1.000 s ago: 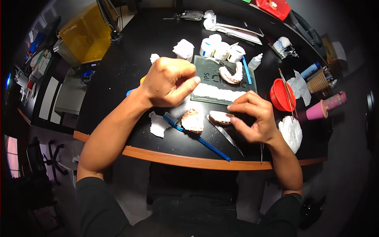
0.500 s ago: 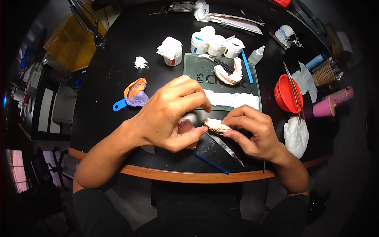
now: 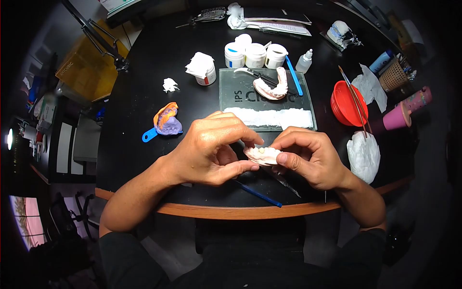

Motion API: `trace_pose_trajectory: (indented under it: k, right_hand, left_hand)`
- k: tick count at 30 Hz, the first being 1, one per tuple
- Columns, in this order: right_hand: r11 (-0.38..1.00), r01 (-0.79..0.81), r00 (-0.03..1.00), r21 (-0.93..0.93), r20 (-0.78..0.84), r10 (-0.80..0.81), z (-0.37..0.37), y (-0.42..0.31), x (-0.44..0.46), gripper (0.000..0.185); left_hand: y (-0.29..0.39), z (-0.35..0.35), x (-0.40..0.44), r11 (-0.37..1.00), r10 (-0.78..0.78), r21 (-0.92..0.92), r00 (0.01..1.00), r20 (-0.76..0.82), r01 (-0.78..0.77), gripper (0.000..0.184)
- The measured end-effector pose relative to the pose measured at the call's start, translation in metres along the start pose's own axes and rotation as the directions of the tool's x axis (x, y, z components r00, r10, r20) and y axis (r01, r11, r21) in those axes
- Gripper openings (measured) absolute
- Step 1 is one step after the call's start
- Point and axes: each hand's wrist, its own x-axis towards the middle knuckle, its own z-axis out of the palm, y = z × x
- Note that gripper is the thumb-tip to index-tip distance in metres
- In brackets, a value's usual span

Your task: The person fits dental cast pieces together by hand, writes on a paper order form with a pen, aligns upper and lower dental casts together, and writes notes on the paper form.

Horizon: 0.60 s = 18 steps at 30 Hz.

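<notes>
A pale pink plaster dental cast (image 3: 257,158) is held between my two hands, teeth facing up, above the front of the table. One tooth on it, a crown-like piece (image 3: 262,150), looks yellower than the rest. My left hand (image 3: 214,149) grips the cast's left end, thumb at its lower edge and index finger curled over the top. At the right end, my right hand (image 3: 313,159) pinches it with thumb and fingers. Partly hidden below the hands lie a blue pen-like stick (image 3: 260,195) and a slim metal tool (image 3: 287,185).
Behind the hands, a glass slab (image 3: 228,91) carries a horseshoe-shaped cast (image 3: 274,90) and folded white tissue (image 3: 269,117). White jars (image 3: 255,57) stand beyond. An impression tray (image 3: 167,123) lies left; a red bowl (image 3: 339,108) with brushes and crumpled tissue (image 3: 363,156) sit right.
The cast has been raised and tilted so its teeth show more. My left hand has closed in on its left end. The camera view has shifted slightly.
</notes>
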Motion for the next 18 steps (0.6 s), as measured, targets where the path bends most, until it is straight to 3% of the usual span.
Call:
trace_pose_trajectory:
  k: [18]
  right_hand:
    - [0.999, 0.033, 0.999, 0.031, -0.001, -0.033, 0.0033, 0.0011, -0.0009, 0.018]
  left_hand:
    - [0.0025, 0.0018, 0.0008, 0.999, 0.042, 0.013, 0.999, -0.023, -0.042, 0.033]
